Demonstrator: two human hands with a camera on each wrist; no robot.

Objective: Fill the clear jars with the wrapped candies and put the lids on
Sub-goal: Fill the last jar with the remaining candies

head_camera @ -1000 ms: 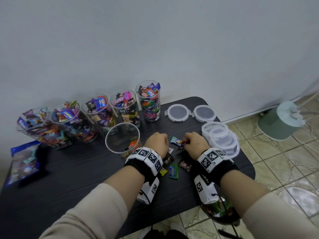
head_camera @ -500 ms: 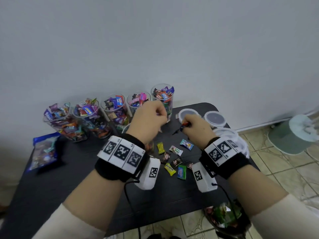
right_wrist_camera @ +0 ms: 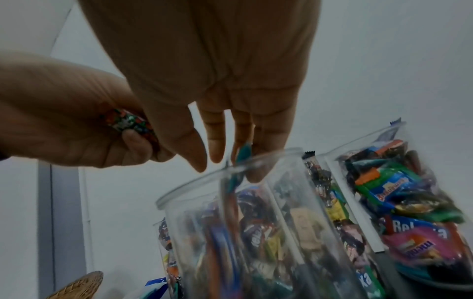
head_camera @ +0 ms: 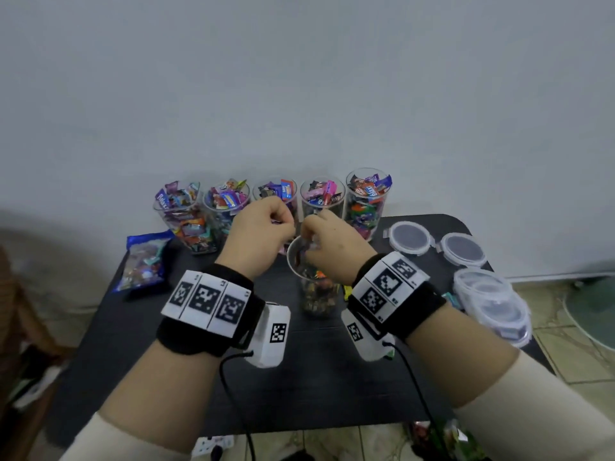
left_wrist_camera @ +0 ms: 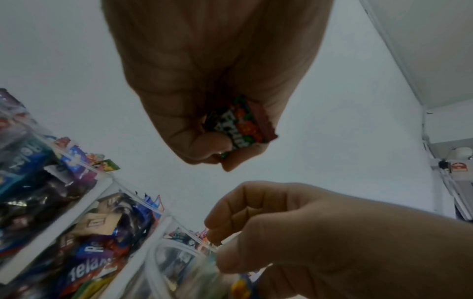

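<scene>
**Dropping candies into the front jar**

Holding both my hands over the open jar (head_camera: 314, 277) that stands near the middle of the black table (head_camera: 316, 377). My left hand (head_camera: 258, 239) is curled into a fist around a green and orange candy (left_wrist_camera: 239, 125), which pokes out between thumb and fingers in the left wrist view. My right hand (head_camera: 332, 251) hangs over the jar's mouth with its fingers (right_wrist_camera: 215, 139) straight and spread, pointing down past the rim; a teal candy (right_wrist_camera: 243, 152) sits just at the fingertips, blurred, and I cannot tell whether they touch it. The jar is only partly filled, with wrappers low inside it.

Behind it, against the wall, five full jars (head_camera: 366, 201) stand in a row without lids. Two flat lids (head_camera: 409, 237) lie on the table to the right, and a stack of lids (head_camera: 492, 304) sits near the right edge. A blue bag of candy (head_camera: 144, 261) lies at the left end of the table. A few loose candies (head_camera: 347, 291) show beside my right wrist.
</scene>
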